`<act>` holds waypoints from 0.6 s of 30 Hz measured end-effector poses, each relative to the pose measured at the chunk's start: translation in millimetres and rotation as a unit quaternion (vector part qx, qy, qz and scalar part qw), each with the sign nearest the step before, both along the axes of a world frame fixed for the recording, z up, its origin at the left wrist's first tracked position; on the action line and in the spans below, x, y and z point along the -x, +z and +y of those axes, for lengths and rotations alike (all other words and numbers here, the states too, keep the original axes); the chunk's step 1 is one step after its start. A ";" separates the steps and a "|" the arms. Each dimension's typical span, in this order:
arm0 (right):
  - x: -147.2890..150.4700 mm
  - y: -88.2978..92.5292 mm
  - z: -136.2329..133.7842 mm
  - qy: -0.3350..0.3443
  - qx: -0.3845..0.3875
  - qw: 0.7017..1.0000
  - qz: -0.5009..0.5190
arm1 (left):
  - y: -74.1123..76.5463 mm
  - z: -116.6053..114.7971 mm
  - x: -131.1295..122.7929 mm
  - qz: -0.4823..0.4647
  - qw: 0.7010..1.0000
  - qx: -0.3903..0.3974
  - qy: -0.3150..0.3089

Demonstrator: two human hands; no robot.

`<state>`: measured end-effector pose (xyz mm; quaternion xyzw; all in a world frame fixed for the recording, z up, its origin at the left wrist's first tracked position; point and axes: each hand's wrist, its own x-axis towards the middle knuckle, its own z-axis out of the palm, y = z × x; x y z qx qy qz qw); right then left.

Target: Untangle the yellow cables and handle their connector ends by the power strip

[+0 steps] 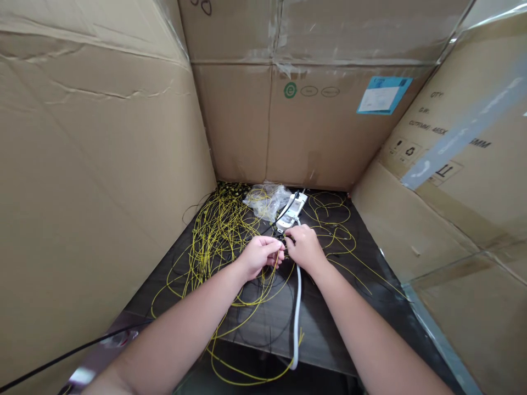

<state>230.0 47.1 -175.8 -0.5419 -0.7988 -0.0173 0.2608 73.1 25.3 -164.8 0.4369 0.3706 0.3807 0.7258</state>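
Observation:
My left hand (261,257) is closed in a pinch on a thin yellow wire (276,264), which trails down from the fingers. Close beside it, the curled fingers of my right hand (303,246) come together near small dark pieces; what they grip, if anything, is too small to make out. Just beyond both hands lies a white plastic device (292,211) with a black cord across it. A thick white cable (298,307) runs from near it, past my right hand, over the table's front edge.
A large tangle of yellow wires (214,236) covers the left of the dark table (329,329). Looser yellow wires (340,236) lie to the right. A clear plastic bag (267,202) sits at the back. Tall cardboard boxes (239,126) wall in the left, back and right sides.

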 end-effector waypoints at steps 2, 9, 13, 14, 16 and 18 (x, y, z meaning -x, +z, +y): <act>-0.3 -0.4 -0.6 0.004 0.002 1.000 0.000 | -0.1 0.1 0.2 0.002 1.000 0.000 -0.001; -0.6 -1.8 -1.1 0.013 0.011 1.000 -0.013 | -1.7 0.6 0.8 -0.001 1.000 -0.007 -0.002; -0.4 -2.0 -1.2 0.017 0.013 1.000 -0.020 | -3.0 0.9 0.7 -0.002 1.000 -0.006 0.000; -0.4 -1.9 -1.4 0.016 0.014 1.000 -0.022 | -3.3 1.0 0.8 -0.002 1.000 -0.006 0.001; -0.7 -1.4 -2.1 0.018 0.016 0.999 -0.025 | -4.0 1.2 0.9 -0.002 1.000 -0.007 0.001; -1.3 -0.6 -3.5 0.023 0.017 0.999 -0.028 | -4.4 1.5 1.3 0.000 1.000 -0.009 0.001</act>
